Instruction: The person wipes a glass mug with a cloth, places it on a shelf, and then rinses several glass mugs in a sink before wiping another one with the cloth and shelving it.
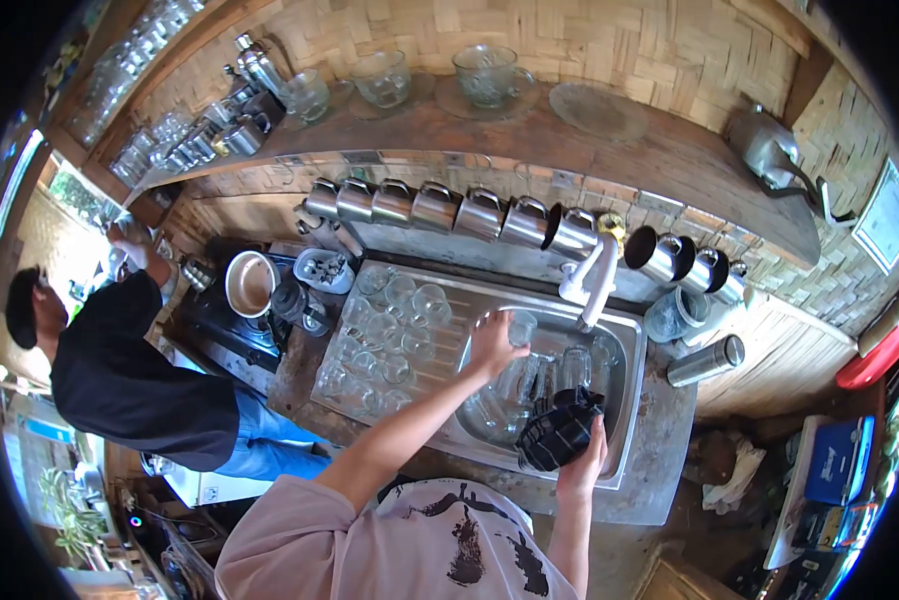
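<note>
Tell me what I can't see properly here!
In the head view:
Inside the dark cloth: its folds hide it.
Part of the right hand: behind that cloth.
Part of the held glass: behind the left hand.
Words on the wall paper: too small.
What the other person holds: small, blurred.

A woven tan wall (669,70) stands past the hands. A long brown wood shelf (399,130) runs below it. Far left of the hands, bright light comes through an opening (74,205).
</note>
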A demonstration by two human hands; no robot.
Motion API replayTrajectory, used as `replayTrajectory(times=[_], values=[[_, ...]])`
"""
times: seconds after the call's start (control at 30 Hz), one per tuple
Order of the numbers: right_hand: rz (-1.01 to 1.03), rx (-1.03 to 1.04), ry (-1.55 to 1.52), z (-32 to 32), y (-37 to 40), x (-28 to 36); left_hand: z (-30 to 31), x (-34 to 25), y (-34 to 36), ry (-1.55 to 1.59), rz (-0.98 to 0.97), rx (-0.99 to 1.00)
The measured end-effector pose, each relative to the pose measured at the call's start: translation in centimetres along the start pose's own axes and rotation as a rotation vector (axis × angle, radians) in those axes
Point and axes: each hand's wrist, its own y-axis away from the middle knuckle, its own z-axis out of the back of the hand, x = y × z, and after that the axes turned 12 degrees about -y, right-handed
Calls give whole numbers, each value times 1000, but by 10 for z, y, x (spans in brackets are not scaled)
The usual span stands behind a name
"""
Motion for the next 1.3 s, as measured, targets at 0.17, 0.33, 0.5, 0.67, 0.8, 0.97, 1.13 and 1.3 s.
replayTrajectory(times=[0.17, 0.33, 0.5, 0.67, 0.8, 0.97, 1.13, 1.3], values=[[350, 216, 557, -12, -4, -33, 17, 0, 50, 1048, 147, 411], [677, 526, 1193, -59, 16, -49, 3, 6, 88, 1266, 306, 405], [624, 610, 1107, -68, 28, -60, 28, 23, 112, 1299, 337, 487], [57, 532, 926, -55, -2, -65, 22, 38, 128, 1195, 232, 532], [6, 599, 998, -61, -1, -59, 40, 34, 152, 1271, 261, 613], [149, 829, 1069, -50, -2, -66, 33, 60, 147, 1627, 505, 795], [12, 486, 675, -14, -3, -92, 31, 65, 131, 1425, 638, 1000], [160, 371, 677, 7, 8, -107, 74, 30, 143, 1144, 558, 764]])
